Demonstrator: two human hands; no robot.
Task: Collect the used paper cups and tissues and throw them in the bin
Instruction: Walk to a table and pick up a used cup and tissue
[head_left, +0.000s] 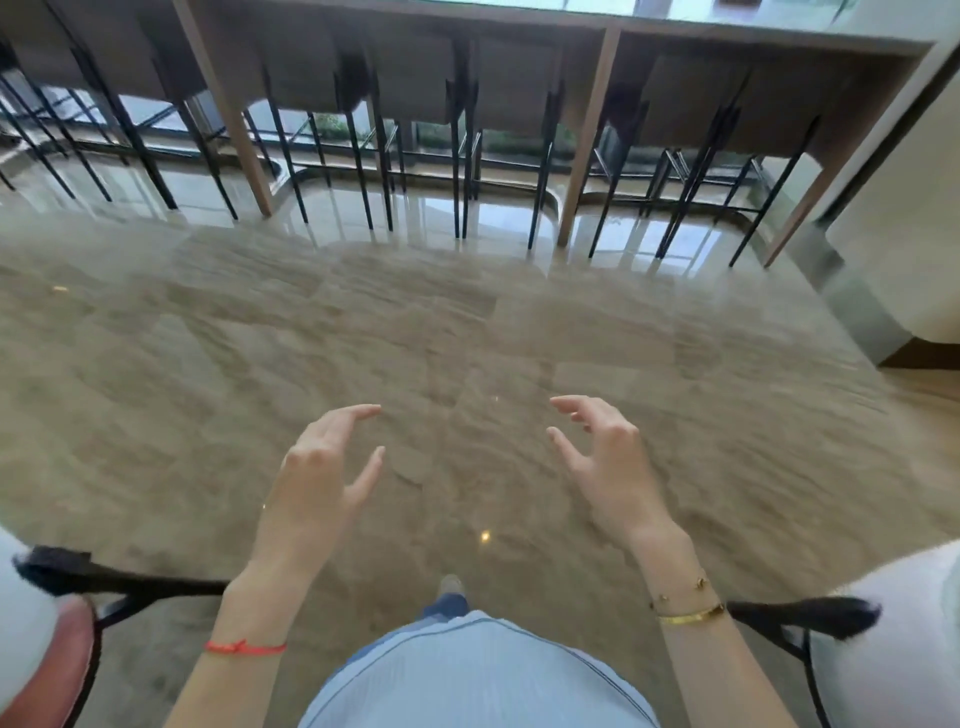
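My left hand (322, 467) and my right hand (605, 457) are both held out in front of me over a glossy beige stone floor, fingers apart and curved, holding nothing. A red thread circles my left wrist and gold bracelets my right wrist. No paper cup, tissue or bin shows anywhere in this view.
A long wooden counter (597, 135) runs along the far window, with several black-legged bar stools (457, 130) tucked under it. A white wall corner (904, 223) stands at the right. Chairs flank me: one with a reddish seat (52, 665) at left, a white one (898, 649) at right.
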